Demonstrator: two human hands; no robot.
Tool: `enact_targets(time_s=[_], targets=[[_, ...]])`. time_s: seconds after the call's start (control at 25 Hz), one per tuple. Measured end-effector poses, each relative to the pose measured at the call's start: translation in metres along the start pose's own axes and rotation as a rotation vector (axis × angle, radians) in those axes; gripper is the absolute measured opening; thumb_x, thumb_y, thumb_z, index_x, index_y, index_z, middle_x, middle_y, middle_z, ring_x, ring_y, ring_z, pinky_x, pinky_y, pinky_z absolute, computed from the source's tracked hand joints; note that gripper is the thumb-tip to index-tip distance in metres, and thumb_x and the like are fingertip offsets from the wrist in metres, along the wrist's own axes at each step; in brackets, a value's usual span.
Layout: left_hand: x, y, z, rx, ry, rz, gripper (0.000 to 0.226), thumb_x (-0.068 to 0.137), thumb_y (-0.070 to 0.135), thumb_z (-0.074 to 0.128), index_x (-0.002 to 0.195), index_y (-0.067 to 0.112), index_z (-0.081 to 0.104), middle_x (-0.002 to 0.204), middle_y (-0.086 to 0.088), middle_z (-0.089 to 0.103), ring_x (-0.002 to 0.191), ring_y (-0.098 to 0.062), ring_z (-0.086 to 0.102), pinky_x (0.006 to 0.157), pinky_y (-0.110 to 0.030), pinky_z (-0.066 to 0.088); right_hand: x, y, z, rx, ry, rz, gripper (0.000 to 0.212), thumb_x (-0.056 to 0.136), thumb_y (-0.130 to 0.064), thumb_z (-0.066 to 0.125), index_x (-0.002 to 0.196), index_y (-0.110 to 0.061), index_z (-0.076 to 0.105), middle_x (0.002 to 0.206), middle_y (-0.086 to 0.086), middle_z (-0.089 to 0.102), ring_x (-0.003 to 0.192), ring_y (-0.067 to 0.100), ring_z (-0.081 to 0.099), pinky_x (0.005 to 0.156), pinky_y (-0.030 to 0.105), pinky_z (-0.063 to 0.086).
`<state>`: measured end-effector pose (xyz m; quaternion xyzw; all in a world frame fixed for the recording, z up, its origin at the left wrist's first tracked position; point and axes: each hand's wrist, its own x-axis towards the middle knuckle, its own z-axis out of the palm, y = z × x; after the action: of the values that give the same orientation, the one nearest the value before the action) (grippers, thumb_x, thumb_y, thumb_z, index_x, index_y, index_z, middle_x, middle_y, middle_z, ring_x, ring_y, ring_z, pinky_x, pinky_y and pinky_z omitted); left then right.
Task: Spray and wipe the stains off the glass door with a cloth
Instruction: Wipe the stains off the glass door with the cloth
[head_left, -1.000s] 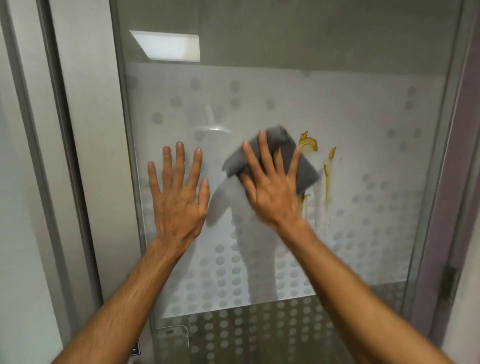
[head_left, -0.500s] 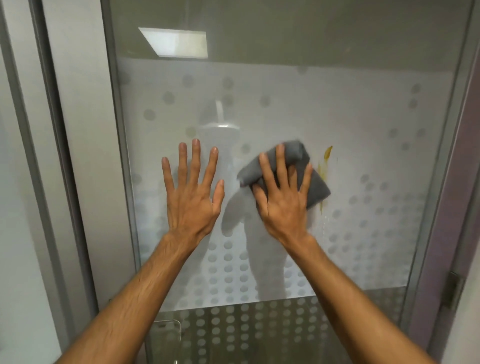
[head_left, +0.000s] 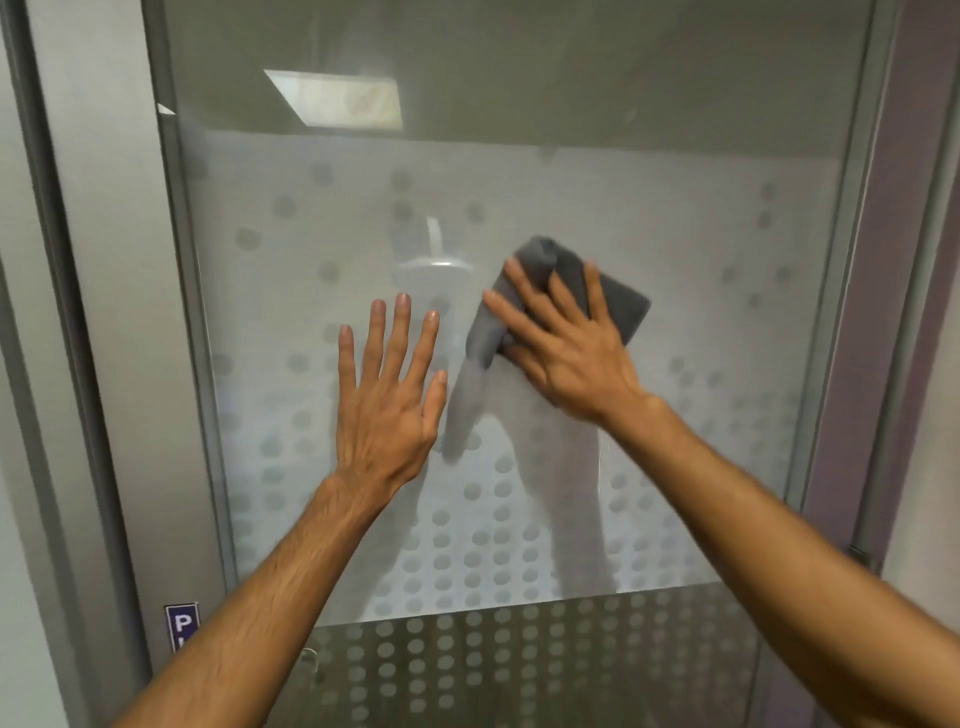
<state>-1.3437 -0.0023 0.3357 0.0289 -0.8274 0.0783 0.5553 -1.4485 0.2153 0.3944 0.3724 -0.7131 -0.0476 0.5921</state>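
Observation:
A frosted glass door (head_left: 701, 364) with a dotted pattern fills the view. My right hand (head_left: 566, 348) presses a folded grey cloth (head_left: 621, 306) flat against the glass near the middle, fingers spread over it. My left hand (head_left: 387, 395) lies flat on the glass just to the left, fingers apart, holding nothing. No yellow stain shows around the cloth; whatever lies under the cloth and hand is hidden. Thin wet streaks run down the glass below my right wrist. No spray bottle is in view.
A grey metal door frame (head_left: 176, 332) runs down the left, with a small blue sign (head_left: 181, 626) low on it. A purple-grey wall and frame (head_left: 904, 312) stand on the right. A ceiling light reflection (head_left: 337, 98) shows in the upper glass.
My right hand has wiped the cloth rightward and around over the yellow stains, which are no longer visible. My left hand has stayed flat on the glass.

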Motion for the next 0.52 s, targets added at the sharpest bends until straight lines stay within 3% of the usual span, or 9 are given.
enact_targets(time_s=[0.24, 0.4, 0.52], targets=[[0.008, 0.025, 0.010, 0.025, -0.007, -0.033, 0.065, 0.104, 0.047, 0.030, 0.160, 0.023, 0.006, 0.169, -0.009, -0.002, 0.156, -0.030, -0.004, 0.123, -0.061, 0.007, 0.018, 0.055, -0.011, 0.159, 0.044, 0.352, 0.060, 0.107, -0.048, 0.034, 0.162, -0.032, 0.018, 0.173, 0.004, 0.006, 0.157, 0.026, 0.017, 0.125, 0.063, -0.002], [0.007, 0.028, 0.012, 0.022, -0.007, -0.058, 0.066, 0.104, 0.047, 0.029, 0.160, 0.024, 0.004, 0.169, -0.008, -0.004, 0.156, -0.029, -0.006, 0.123, -0.060, 0.005, -0.033, 0.023, 0.008, 0.246, 0.068, 0.511, 0.063, 0.106, -0.047, 0.038, 0.163, -0.028, 0.018, 0.173, 0.006, 0.005, 0.159, 0.027, 0.013, 0.125, 0.065, 0.000], [0.001, 0.033, 0.015, 0.018, -0.019, -0.055, 0.066, 0.104, 0.047, 0.030, 0.160, 0.023, 0.003, 0.169, -0.008, -0.004, 0.156, -0.029, -0.006, 0.123, -0.060, 0.005, -0.085, -0.021, 0.026, 0.233, 0.053, 0.484, 0.062, 0.106, -0.045, 0.040, 0.162, -0.026, 0.022, 0.172, 0.009, 0.008, 0.158, 0.028, 0.015, 0.125, 0.066, 0.003]])
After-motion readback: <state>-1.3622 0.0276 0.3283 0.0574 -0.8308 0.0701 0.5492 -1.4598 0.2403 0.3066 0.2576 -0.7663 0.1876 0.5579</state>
